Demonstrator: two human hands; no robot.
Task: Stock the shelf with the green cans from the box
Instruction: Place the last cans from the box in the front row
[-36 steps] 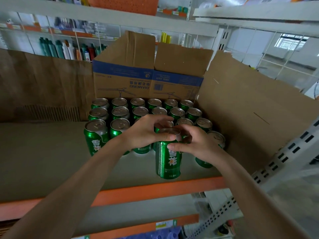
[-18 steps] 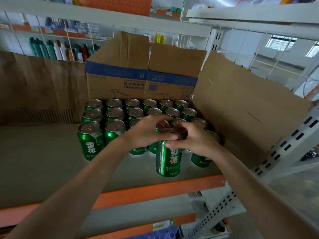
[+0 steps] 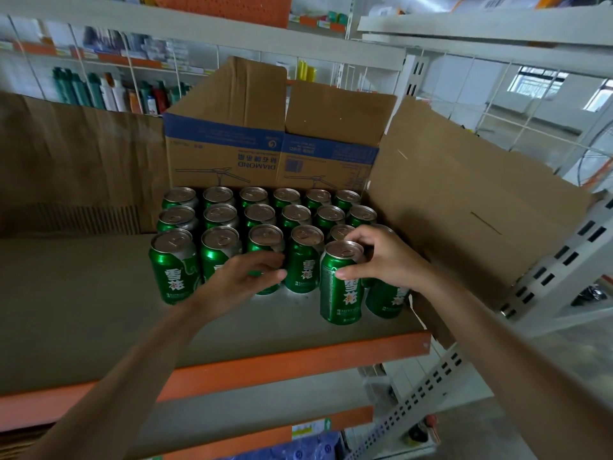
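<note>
Several green cans (image 3: 252, 224) stand in rows on the grey shelf board (image 3: 83, 313), in front of an upside-down cardboard box (image 3: 272, 141). One green can (image 3: 341, 290) stands apart, nearest the shelf's front edge. My right hand (image 3: 381, 257) grips that can near its top, thumb on the front and fingers over the rim. My left hand (image 3: 238, 280) hovers in front of the front row with fingers spread, holding nothing; it hides the lower part of two cans.
A loose cardboard sheet (image 3: 464, 207) leans at the right against the white perforated upright (image 3: 547, 280). Brown cardboard (image 3: 76, 161) lines the back left. The shelf has an orange front rail (image 3: 265, 370). Bottles (image 3: 109, 91) stand on a far rack.
My left hand has let go of the front can's top and drawn back to the left and down. My right hand stays on the can. The view has shifted a little.
</note>
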